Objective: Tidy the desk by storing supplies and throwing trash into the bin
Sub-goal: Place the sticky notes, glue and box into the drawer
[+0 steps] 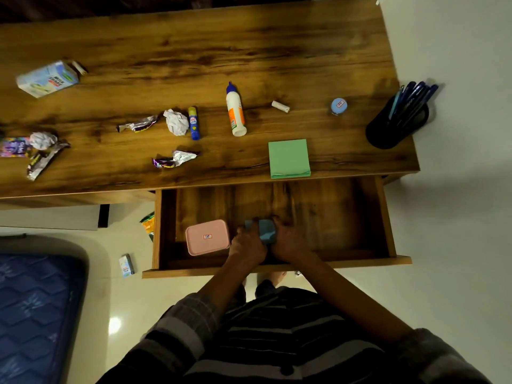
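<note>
Both hands are down in the open wooden drawer (385, 217), gripping a small blue box (265, 230) between them; my left hand (246, 245) holds its left side and my right hand (291, 239) its right. A pink lidded box (207, 236) lies in the drawer just left of them. On the desk (194, 51) lie a green sticky-note pad (288, 158), a white glue bottle (235, 110), a blue-and-yellow glue stick (193, 122), a small round blue-lidded jar (338, 106), crumpled paper balls (177, 121) (43, 140) and foil wrappers (174, 158) (138, 124).
A black pen holder (393, 126) full of pens stands at the desk's right edge. A carton (47, 79) lies at far left, near more wrappers (41, 162). A small white cylinder (280, 106) lies mid-desk. On the floor are a small box (127, 266) and an orange packet (148, 224). A blue mattress (33, 314) is at lower left.
</note>
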### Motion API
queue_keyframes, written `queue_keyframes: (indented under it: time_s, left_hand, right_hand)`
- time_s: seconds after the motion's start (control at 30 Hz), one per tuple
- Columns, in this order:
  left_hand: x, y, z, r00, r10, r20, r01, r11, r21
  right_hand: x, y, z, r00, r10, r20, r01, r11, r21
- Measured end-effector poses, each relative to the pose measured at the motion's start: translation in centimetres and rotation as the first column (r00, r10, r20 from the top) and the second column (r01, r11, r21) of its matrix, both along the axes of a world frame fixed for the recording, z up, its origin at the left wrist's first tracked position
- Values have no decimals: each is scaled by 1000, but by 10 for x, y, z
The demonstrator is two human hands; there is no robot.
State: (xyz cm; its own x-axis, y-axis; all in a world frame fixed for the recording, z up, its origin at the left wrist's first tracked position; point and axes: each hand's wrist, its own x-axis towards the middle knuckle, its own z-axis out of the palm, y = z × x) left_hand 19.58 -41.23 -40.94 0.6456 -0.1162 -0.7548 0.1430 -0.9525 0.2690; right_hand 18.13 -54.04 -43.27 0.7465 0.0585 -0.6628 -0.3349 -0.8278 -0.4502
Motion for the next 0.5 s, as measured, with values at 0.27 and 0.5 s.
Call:
queue_keyframes:
  time_s: [0.27,0.5]
  left_hand:
    - [-6,-3,17,995,-29,92,33,999,-42]
    - [28,-16,55,838,259,480,-58,917,-394]
  right_hand:
    - [-2,-21,16,988,-140,66,135,988,81]
    - [32,-57,87,772,-396,498,411,908,85]
